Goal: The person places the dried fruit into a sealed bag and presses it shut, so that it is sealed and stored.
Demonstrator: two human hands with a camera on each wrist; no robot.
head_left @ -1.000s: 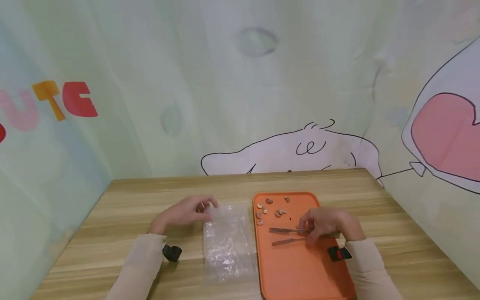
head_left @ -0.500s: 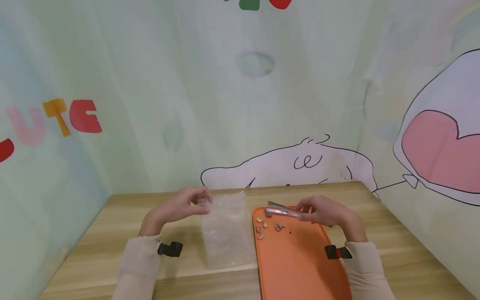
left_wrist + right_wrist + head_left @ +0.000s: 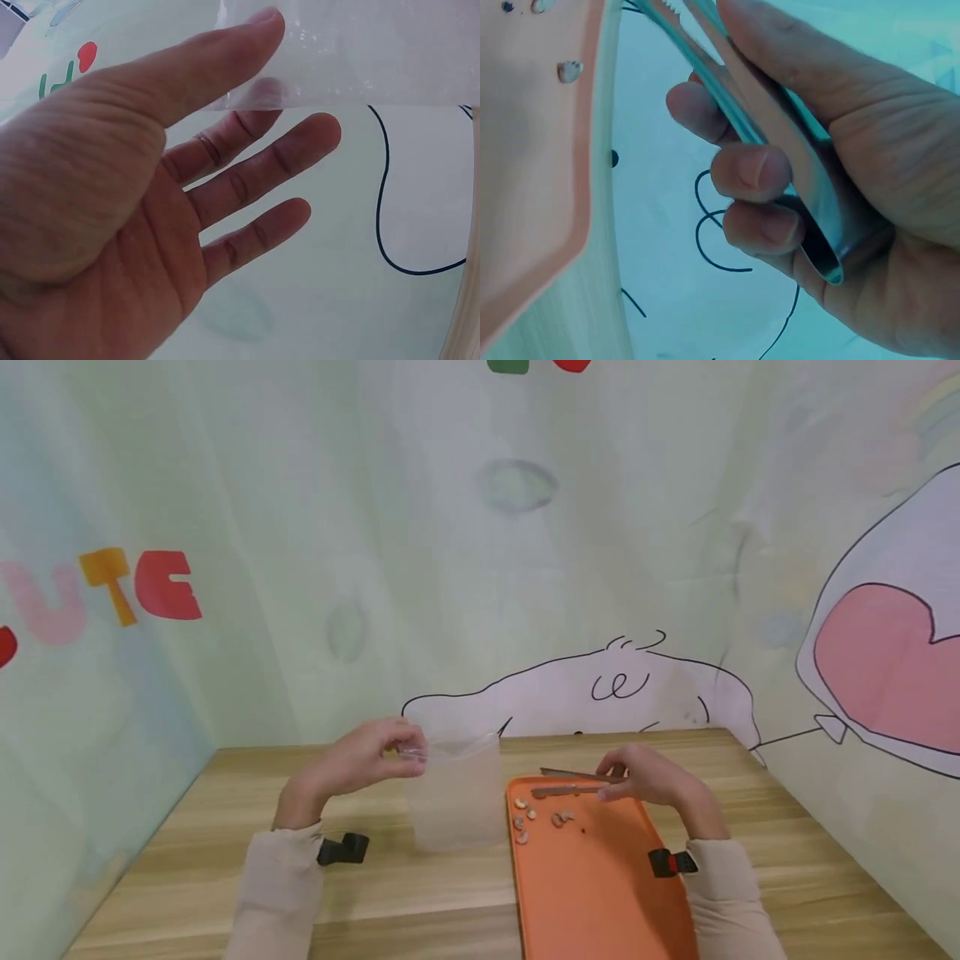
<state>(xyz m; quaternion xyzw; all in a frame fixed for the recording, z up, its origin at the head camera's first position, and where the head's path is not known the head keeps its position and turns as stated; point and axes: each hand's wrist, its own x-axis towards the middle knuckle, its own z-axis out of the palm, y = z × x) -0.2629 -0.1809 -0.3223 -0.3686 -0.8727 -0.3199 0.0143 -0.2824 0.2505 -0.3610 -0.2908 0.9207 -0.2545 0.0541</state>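
Note:
A clear plastic zip bag [image 3: 457, 806] hangs upright over the table, its top corner pinched between the thumb and a finger of my left hand [image 3: 363, 762]. The other fingers of that hand spread below the bag in the left wrist view. My right hand [image 3: 647, 775] grips metal tongs [image 3: 564, 791] above the far end of the orange tray [image 3: 600, 893]. The serrated tips of the tongs stand apart and point left, with nothing seen between them. Several small curved nuts that look like cashews [image 3: 559, 819] lie at the tray's far left.
The wooden table [image 3: 390, 893] ends at a printed curtain [image 3: 285, 610] behind and on both sides. A black wrist camera strap [image 3: 343, 849] sits on the left wrist, and another strap [image 3: 672, 862] on the right.
My left hand has raised the bag from lying flat on the table to hanging upright. My right hand has lifted the tongs off the tray's middle toward its far edge.

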